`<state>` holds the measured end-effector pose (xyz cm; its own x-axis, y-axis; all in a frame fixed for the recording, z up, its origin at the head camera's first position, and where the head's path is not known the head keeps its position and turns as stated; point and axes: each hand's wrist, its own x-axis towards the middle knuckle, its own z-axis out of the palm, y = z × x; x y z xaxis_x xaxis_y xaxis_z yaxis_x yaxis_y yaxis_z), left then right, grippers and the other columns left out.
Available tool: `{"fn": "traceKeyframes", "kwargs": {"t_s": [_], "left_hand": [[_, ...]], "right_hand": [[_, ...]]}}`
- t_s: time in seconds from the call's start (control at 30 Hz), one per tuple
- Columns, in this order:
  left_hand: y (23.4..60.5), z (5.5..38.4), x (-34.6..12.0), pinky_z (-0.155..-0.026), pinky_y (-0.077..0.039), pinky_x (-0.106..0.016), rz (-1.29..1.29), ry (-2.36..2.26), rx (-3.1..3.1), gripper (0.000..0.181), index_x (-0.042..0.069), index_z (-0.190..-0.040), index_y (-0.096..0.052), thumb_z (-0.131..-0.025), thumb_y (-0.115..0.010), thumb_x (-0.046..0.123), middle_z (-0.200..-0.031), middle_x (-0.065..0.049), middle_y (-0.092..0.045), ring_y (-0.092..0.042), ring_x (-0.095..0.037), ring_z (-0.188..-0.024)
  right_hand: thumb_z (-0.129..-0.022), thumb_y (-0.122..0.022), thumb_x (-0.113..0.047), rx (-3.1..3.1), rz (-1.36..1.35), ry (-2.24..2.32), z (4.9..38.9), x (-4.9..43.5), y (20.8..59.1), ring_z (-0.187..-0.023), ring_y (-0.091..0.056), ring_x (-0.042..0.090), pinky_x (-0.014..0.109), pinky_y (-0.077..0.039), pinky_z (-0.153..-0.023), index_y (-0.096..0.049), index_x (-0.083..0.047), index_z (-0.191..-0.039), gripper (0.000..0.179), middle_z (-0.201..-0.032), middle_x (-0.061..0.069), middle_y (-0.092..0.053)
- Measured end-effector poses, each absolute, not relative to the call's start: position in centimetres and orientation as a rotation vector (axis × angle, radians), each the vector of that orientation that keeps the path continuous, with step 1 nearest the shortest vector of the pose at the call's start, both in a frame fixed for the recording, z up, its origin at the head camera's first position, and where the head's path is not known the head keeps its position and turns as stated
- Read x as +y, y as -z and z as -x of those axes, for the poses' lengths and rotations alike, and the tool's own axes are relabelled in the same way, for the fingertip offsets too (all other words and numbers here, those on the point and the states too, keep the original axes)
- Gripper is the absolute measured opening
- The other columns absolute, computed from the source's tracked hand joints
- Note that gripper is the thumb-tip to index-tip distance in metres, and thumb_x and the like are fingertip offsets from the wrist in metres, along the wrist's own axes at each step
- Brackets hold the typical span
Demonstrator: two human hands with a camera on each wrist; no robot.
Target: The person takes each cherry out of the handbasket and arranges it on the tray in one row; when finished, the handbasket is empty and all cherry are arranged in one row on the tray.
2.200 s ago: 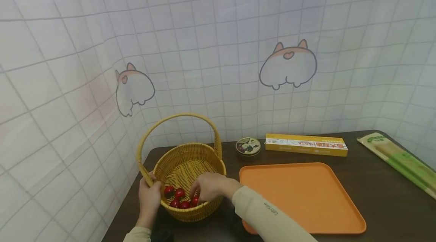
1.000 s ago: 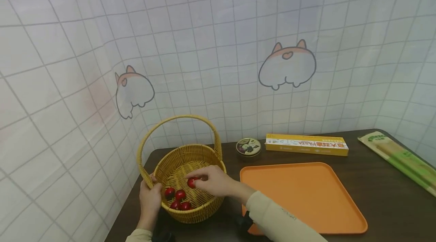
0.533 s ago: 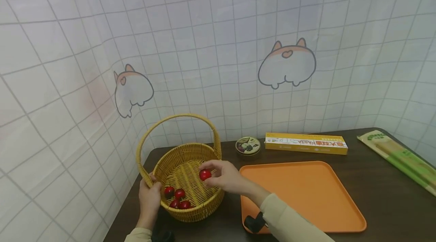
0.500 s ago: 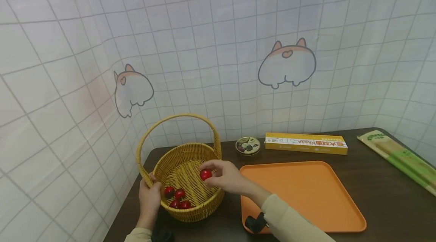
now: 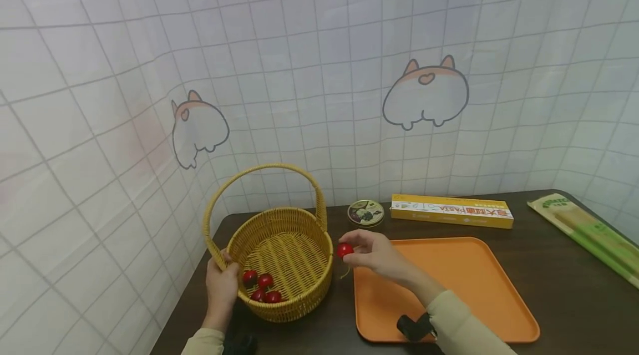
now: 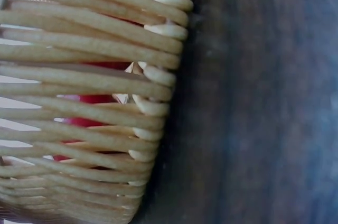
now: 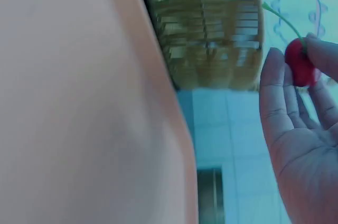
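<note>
My right hand (image 5: 379, 258) pinches a red cherry (image 5: 344, 250) between thumb and fingers, over the gap between the basket and the tray's left edge. The cherry's thin green stem (image 7: 285, 20) shows in the right wrist view. My left hand (image 5: 221, 291) grips the yellow wicker basket (image 5: 307, 302) at its left side, where the arched handle meets the rim. Several more red cherries (image 5: 265, 280) lie inside, at the front left of the basket floor. In the left wrist view, the wicker wall (image 6: 90, 81) fills the left part, with red showing through its slits; the left hand is not visible there.
An orange tray (image 5: 459, 288) lies on the dark table (image 5: 564, 266), right of the basket. Behind stand a round tin (image 5: 366, 213) and a yellow pasta box (image 5: 451, 211). A green package (image 5: 589, 236) lies at the far right. A patterned curtain (image 5: 299, 66) closes off the back.
My right hand has picked a cherry from the basket, lifted it past the rim and moved right toward the tray. My left hand keeps its grip on the basket.
</note>
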<state>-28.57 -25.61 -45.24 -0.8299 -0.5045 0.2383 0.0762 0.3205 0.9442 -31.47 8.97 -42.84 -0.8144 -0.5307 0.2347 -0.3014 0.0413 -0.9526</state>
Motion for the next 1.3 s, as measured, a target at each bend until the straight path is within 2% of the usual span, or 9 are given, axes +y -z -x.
{"fn": "traceKeyframes", "kwargs": {"t_s": [0.13, 0.3, 0.47, 0.67, 0.8, 1.0, 1.3], "left_hand": [[45.5, 28.8, -25.5, -0.064, -0.036, -0.031, -0.387, 1.527, -2.082, 0.02, 0.002, -0.101, -0.043, -0.082, -0.049, -0.003, -0.101, -0.013, -0.043, -0.042, -0.024, -0.08], [45.6, 29.1, -25.3, -0.065, -0.035, -0.032, -0.38, 1.498, -2.071, 0.02, 0.002, -0.097, -0.045, -0.079, -0.049, -0.004, -0.099, -0.014, -0.045, -0.043, -0.026, -0.081], [45.4, 29.5, -25.1, -0.063, -0.035, -0.031, -0.353, 1.488, -2.058, 0.018, 0.002, -0.094, -0.046, -0.078, -0.049, -0.005, -0.099, -0.015, -0.048, -0.044, -0.026, -0.079], [45.0, 29.5, -25.2, -0.071, -0.035, -0.033, -0.351, 1.503, -2.087, 0.019, 0.002, -0.098, -0.044, -0.08, -0.048, -0.003, -0.108, -0.016, -0.046, -0.044, -0.028, -0.092], [45.0, 29.5, -25.2, -0.069, -0.035, -0.034, -0.36, 1.52, -2.091, 0.021, 0.003, -0.1, -0.043, -0.08, -0.048, -0.003, -0.105, -0.015, -0.043, -0.043, -0.028, -0.088], [44.9, 29.4, -25.3, -0.076, -0.034, -0.038, -0.365, 1.547, -2.117, 0.021, 0.002, -0.104, -0.043, -0.083, -0.047, 0.0, -0.113, -0.014, -0.042, -0.042, -0.029, -0.098], [45.0, 29.4, -25.2, -0.076, -0.035, -0.037, -0.382, 1.585, -2.098, 0.025, 0.003, -0.105, -0.043, -0.082, -0.049, -0.002, -0.117, -0.014, -0.045, -0.043, -0.028, -0.099]], "right_hand": [[-0.089, -0.069, -0.01, 2.146, 0.779, 1.874, 32.1, 10.3, 43.8, -0.096, -0.066, 0.041, 0.044, -0.055, -0.08, -0.056, 0.007, -0.126, 0.042, -0.114, 0.021, -0.061], [-0.089, -0.069, -0.009, 2.179, 0.699, 1.865, 32.9, 11.5, 44.9, -0.093, -0.068, 0.033, 0.037, -0.055, -0.079, -0.056, 0.009, -0.125, 0.042, -0.116, 0.022, -0.059], [-0.088, -0.069, -0.012, 2.25, 0.637, 1.836, 33.3, 12.3, 45.5, -0.089, -0.067, 0.024, 0.032, -0.055, -0.075, -0.06, 0.004, -0.123, 0.039, -0.115, 0.019, -0.06], [-0.086, -0.07, -0.011, 2.35, 0.581, 1.777, 33.3, 12.6, 45.7, -0.086, -0.068, 0.024, 0.031, -0.054, -0.071, -0.061, 0.004, -0.118, 0.036, -0.11, 0.019, -0.061], [-0.085, -0.07, -0.01, 2.408, 0.562, 1.726, 33.3, 12.5, 45.9, -0.087, -0.068, 0.023, 0.03, -0.054, -0.069, -0.063, 0.004, -0.117, 0.035, -0.108, 0.017, -0.063], [-0.083, -0.069, -0.006, 2.452, 0.57, 1.676, 33.4, 12.4, 46.0, -0.086, -0.068, 0.021, 0.029, -0.053, -0.067, -0.065, 0.004, -0.115, 0.033, -0.104, 0.014, -0.064], [-0.085, -0.072, -0.009, 2.467, 0.609, 1.61, 33.1, 12.2, 46.2, -0.078, -0.065, 0.016, 0.03, -0.053, -0.063, -0.065, 0.003, -0.117, 0.035, -0.107, 0.016, -0.067]]}}
